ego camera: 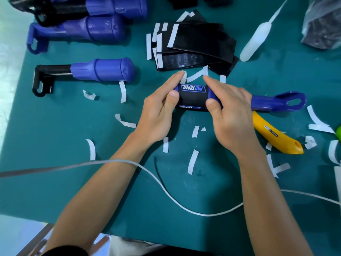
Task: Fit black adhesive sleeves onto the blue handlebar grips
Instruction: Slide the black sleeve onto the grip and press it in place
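A teal-green bench fills almost the whole view from above; a strip of pale floor shows past its left edge. Near the middle, a person's left hand and right hand both curl around a blue grip held just above the surface. Its looped end points to the right. A black sleeve printed "PRO TAPER" is wrapped around the grip's thick part, and both thumbs press on it, one at each end, with the fingers round the far side.

Just behind the hands lies a loose pile of black sleeves with white backing tabs. Peeled white strips are scattered across the bench. At the far left lie more blue grips, some on black stems. To the right, a yellow utility knife lies just beside the held grip. Farther back are a white squeeze bottle and a clear plastic bag of dark contents. A white cable loops across the near side, over the left forearm.
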Motion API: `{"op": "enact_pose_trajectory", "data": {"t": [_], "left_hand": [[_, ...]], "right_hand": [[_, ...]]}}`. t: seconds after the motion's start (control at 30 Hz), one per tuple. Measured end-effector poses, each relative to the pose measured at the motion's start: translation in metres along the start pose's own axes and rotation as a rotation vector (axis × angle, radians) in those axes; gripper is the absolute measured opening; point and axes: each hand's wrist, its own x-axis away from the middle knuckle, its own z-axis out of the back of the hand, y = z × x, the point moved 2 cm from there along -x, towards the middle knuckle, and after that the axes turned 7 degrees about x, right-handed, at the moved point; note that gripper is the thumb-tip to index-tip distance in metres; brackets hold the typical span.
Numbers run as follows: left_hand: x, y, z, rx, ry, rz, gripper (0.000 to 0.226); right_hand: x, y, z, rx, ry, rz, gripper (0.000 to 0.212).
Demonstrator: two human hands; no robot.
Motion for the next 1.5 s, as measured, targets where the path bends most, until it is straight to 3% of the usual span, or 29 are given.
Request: {"op": "enact_pose_trajectory", "data": {"t": [0.07,0.17,0.3,0.47,0.57,0.67,0.83,0.9,1.0,1.1,1.2,1.3,1.4,1.5], "left_hand": [[0.000,-0.002,0.000,0.007,0.003,0.004,0.046],[-0.001,-0.003,0.001,0.071,0.023,0.030,0.044],[0.002,-0.002,-0.001,0.301,0.105,0.048,0.045],[0.004,-0.001,0.001,0.504,0.018,0.039,0.096],[0.007,0.000,0.002,0.627,-0.069,0.048,0.099],[0.008,0.003,0.006,0.700,-0.116,0.057,0.096],[0.001,0.002,0.009,0.732,-0.072,0.124,0.106],[-0.001,-0.002,0.005,0.705,-0.038,0.148,0.094],[-0.003,-0.005,0.002,0.683,-0.040,0.209,0.080],[-0.006,-0.003,0.000,0.698,-0.125,0.250,0.081],[-0.008,-0.003,-0.001,0.707,-0.216,0.286,0.086],[-0.010,-0.004,-0.003,0.676,-0.226,0.290,0.086],[-0.010,-0.003,0.002,0.627,-0.102,0.226,0.079],[-0.009,-0.002,0.004,0.537,0.023,0.126,0.060]], "right_hand": [[0.004,0.006,0.006,-0.031,0.023,-0.040,0.052],[0.009,0.017,0.013,0.223,0.050,-0.026,0.059],[0.009,0.021,0.010,0.295,0.114,0.058,0.041],[0.017,-0.009,0.015,0.355,0.356,0.126,0.035],[0.026,-0.031,0.019,0.440,0.388,0.159,0.040],[0.035,-0.047,0.016,0.434,0.271,0.135,0.044],[0.032,-0.059,0.009,0.326,-0.077,-0.071,0.050],[0.029,-0.052,0.008,0.142,-0.229,-0.157,0.048],[0.028,-0.029,0.017,-0.031,-0.474,-0.137,0.059],[0.024,-0.007,0.022,-0.292,-0.683,-0.202,0.071],[0.023,-0.005,0.011,-0.713,-0.797,-0.292,0.058],[0.025,-0.010,-0.003,-0.897,-0.790,-0.346,0.047],[0.024,-0.013,-0.010,-0.752,-0.621,-0.315,0.026],[0.026,-0.017,-0.014,-0.609,-0.531,-0.275,0.028]]}}
